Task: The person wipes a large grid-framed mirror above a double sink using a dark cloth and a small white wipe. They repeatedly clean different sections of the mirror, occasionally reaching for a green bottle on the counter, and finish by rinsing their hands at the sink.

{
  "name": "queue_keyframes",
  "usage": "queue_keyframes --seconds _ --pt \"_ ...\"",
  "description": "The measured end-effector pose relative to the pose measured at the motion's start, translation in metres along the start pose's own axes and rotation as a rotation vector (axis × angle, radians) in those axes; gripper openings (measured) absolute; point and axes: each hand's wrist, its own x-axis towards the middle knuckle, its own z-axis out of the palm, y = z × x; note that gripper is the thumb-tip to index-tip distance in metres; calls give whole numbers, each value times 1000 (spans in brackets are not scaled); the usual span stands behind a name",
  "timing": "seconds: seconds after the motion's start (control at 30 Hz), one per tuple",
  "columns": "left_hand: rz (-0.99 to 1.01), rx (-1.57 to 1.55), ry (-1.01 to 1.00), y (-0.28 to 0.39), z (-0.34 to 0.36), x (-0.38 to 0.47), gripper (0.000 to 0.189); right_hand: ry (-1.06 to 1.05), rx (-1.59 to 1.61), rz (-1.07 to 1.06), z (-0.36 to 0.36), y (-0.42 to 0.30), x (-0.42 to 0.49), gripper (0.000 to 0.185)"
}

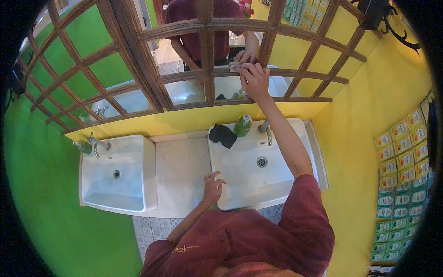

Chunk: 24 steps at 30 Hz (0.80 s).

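My right hand (255, 80) is raised to the mirror and grips a folded greyish cloth (235, 67). The cloth lies against a horizontal bar of the brown wooden lattice (221, 73) that divides the mirror. My left hand (213, 187) holds nothing; its bent fingers are apart at the left rim of the right-hand white washbasin (238, 180). On that basin's back ledge a dark crumpled cloth (223, 135) lies beside a green soap bottle with a pump (243, 125). My right forearm passes over the basin, close to its chrome tap (266, 131).
A second white washbasin (114, 194) stands to the left, with its own tap (100, 143) and a green bottle (83, 146). Between the basins runs a pale countertop (181, 173). Yellow and green sachets (401, 162) hang on the yellow wall at right. A dark metal fixture (372, 14) juts out above.
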Motion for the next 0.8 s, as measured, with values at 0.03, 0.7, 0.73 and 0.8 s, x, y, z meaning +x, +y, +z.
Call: queue_keyframes --seconds 0.03,0.7,0.73,0.8 --pt "-10 9 -2 1 1 -1 25 8 -29 -21 -4 3 3 29" --pt "-28 17 -6 -2 3 -5 26 224 -119 -1 -45 22 60 21" --pt "-29 19 -6 -1 4 -7 26 299 -111 35 -49 21 75 20" --pt "-26 28 -6 -1 2 -5 27 303 -135 51 -47 21 91 19"
